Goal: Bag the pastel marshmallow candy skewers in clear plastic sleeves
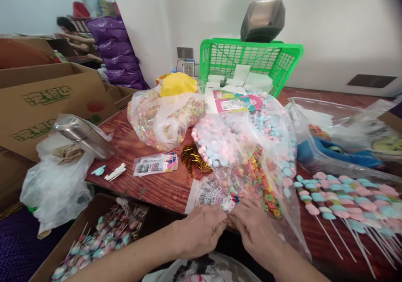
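Observation:
At the table's front edge, my left hand (204, 227) has its fingers curled together beside printed clear sachets (209, 192). Close to its right is my right hand (256, 223), also with bent fingers, next to the bag of colourful ring candies (251, 173). The fingertips of both hands nearly meet; whatever they hold between them is too small or hidden to name. Behind the hands lies an open bag of pink and blue marshmallows (220, 142). A gold tinsel bundle (193, 156) is left of it.
Marshmallow skewers (348, 198) lie at right, before a clear tub (339, 156). A green basket (251, 56) stands at the back. At left are a steel flask (86, 137), cardboard boxes (56, 106) and a box of finished skewers (106, 232). A person sits far left.

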Action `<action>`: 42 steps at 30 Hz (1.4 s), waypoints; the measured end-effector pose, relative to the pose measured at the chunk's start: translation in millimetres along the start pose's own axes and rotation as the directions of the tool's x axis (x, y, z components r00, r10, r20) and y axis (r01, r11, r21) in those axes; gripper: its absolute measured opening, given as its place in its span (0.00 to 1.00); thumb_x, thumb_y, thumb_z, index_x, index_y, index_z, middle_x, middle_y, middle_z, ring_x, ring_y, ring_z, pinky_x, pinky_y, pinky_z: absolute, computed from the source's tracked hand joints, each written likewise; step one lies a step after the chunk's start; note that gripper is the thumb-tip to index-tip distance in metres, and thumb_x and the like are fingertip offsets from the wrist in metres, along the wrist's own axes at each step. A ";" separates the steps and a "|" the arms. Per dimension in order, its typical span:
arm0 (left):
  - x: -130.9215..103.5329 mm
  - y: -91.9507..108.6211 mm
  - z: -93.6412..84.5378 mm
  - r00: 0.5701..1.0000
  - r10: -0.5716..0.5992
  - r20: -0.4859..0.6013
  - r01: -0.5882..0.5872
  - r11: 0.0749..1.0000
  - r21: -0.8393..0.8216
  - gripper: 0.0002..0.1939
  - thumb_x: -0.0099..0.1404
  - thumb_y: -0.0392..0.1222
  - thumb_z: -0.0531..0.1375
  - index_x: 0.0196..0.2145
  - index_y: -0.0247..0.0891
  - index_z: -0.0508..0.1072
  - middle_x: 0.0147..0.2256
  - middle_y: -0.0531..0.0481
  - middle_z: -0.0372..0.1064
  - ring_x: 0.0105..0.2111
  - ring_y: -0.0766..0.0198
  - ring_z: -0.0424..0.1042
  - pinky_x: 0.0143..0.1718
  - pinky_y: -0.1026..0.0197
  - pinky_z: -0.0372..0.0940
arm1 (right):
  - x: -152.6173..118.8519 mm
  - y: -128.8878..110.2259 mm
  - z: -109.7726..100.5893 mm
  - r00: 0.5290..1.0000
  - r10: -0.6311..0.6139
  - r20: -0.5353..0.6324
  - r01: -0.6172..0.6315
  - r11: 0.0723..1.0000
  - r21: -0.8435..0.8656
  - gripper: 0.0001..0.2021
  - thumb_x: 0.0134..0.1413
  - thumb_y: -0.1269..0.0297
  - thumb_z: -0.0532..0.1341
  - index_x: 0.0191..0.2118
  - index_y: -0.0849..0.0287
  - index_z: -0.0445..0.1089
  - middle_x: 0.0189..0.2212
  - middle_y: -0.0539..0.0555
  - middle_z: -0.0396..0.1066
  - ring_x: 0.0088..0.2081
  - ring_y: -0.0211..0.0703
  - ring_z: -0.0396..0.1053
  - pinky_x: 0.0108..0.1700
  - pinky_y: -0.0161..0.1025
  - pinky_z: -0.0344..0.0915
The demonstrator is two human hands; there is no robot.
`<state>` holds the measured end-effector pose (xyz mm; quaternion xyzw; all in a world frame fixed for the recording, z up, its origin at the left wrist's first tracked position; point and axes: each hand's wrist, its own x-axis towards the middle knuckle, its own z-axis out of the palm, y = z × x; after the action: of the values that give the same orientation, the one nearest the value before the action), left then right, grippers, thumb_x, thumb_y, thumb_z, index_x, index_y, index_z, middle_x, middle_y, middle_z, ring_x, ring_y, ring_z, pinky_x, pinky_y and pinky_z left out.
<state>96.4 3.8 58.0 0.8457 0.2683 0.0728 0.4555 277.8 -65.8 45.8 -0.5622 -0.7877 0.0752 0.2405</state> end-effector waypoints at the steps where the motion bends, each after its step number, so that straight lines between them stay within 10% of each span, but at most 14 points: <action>1: 1.5 -4.4 -2.3 0.996 -0.080 0.028 0.083 0.988 -0.127 0.10 0.64 0.42 0.50 0.26 0.38 0.63 0.26 0.50 0.63 0.28 0.63 0.65 0.35 0.61 0.63 | 5.0 -3.4 -2.5 0.996 -0.055 -0.066 0.051 0.997 -0.064 0.12 0.61 0.74 0.49 0.35 0.58 0.69 0.30 0.54 0.72 0.37 0.46 0.67 0.42 0.46 0.57; 4: 6.0 -18.1 -13.9 0.917 -0.274 0.289 0.392 0.746 -0.538 0.09 0.58 0.45 0.51 0.24 0.39 0.62 0.20 0.54 0.61 0.17 0.69 0.59 0.18 0.67 0.55 | 18.7 -11.7 -9.5 0.953 -0.265 -0.150 0.237 0.954 -0.184 0.12 0.62 0.73 0.52 0.46 0.58 0.69 0.39 0.55 0.74 0.44 0.50 0.66 0.51 0.54 0.50; 7: 4.2 -28.5 -23.8 0.844 -0.242 0.479 0.521 0.586 -0.621 0.08 0.53 0.45 0.53 0.24 0.37 0.65 0.21 0.52 0.65 0.15 0.69 0.59 0.14 0.67 0.51 | 29.3 -11.3 -4.7 0.935 -0.354 -0.023 0.348 0.928 -0.137 0.12 0.60 0.77 0.49 0.36 0.58 0.69 0.28 0.51 0.71 0.32 0.42 0.64 0.49 0.52 0.50; 9: -0.6 -33.5 -25.8 0.886 -0.231 0.402 0.443 0.680 -0.584 0.09 0.55 0.45 0.54 0.23 0.37 0.64 0.21 0.54 0.62 0.17 0.69 0.59 0.17 0.67 0.52 | 37.8 -6.5 4.6 0.943 -0.323 0.079 0.330 0.939 -0.093 0.13 0.58 0.78 0.49 0.29 0.58 0.66 0.24 0.50 0.69 0.28 0.40 0.61 0.47 0.49 0.53; 12: -8.0 -41.3 -25.9 0.989 -0.150 0.004 0.141 0.921 -0.364 0.13 0.63 0.43 0.53 0.22 0.37 0.63 0.22 0.55 0.57 0.24 0.69 0.60 0.28 0.66 0.56 | 60.7 4.2 17.8 0.954 -0.216 0.208 0.218 0.976 0.016 0.12 0.57 0.76 0.53 0.25 0.58 0.66 0.23 0.49 0.69 0.28 0.39 0.63 0.41 0.43 0.57; 17: -14.8 -60.2 -35.2 0.936 -0.130 -0.326 0.035 0.959 -0.282 0.20 0.67 0.41 0.51 0.18 0.36 0.60 0.21 0.54 0.55 0.24 0.69 0.55 0.29 0.65 0.53 | 119.6 26.9 25.7 0.974 -0.001 0.226 -0.006 1.000 0.031 0.16 0.64 0.66 0.52 0.26 0.58 0.69 0.22 0.46 0.69 0.27 0.37 0.65 0.32 0.34 0.58; 22: -22.4 -76.0 -44.1 0.810 -0.536 -0.238 0.156 0.588 -0.793 0.16 0.62 0.48 0.56 0.22 0.35 0.67 0.18 0.56 0.57 0.15 0.73 0.54 0.14 0.69 0.49 | 150.4 30.7 48.2 0.987 0.121 0.107 -0.105 0.985 -0.140 0.09 0.59 0.66 0.57 0.30 0.61 0.72 0.31 0.58 0.72 0.35 0.47 0.68 0.38 0.41 0.56; 27: -26.6 -80.8 -43.4 0.763 -0.631 -0.143 0.082 0.314 -0.946 0.17 0.56 0.53 0.62 0.26 0.34 0.71 0.17 0.55 0.61 0.13 0.72 0.57 0.06 0.72 0.46 | 151.4 25.6 64.4 0.984 0.151 0.099 -0.138 0.983 -0.121 0.10 0.57 0.71 0.55 0.26 0.61 0.70 0.27 0.58 0.70 0.30 0.43 0.67 0.33 0.38 0.54; 35: -13.3 -72.7 -45.0 0.772 -0.619 -0.148 0.023 0.259 -0.966 0.17 0.55 0.52 0.64 0.25 0.33 0.71 0.17 0.54 0.63 0.12 0.73 0.56 0.05 0.73 0.48 | 140.7 36.4 27.9 0.981 0.193 0.024 -0.193 0.955 0.224 0.11 0.59 0.65 0.53 0.29 0.59 0.69 0.20 0.49 0.67 0.23 0.37 0.64 0.27 0.33 0.59; 42: 5.3 -56.1 -30.6 0.802 -0.579 -0.144 0.080 0.344 -0.936 0.17 0.55 0.53 0.64 0.27 0.34 0.72 0.21 0.53 0.64 0.14 0.72 0.60 0.05 0.74 0.48 | 129.6 27.8 6.0 0.963 0.185 -0.195 0.005 0.712 0.702 0.05 0.50 0.70 0.63 0.25 0.59 0.70 0.29 0.52 0.71 0.31 0.38 0.68 0.33 0.34 0.65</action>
<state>68.0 53.7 29.5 0.3482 0.4559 0.3027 0.7611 265.9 64.6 67.9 -0.4730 -0.6357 0.3057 0.5279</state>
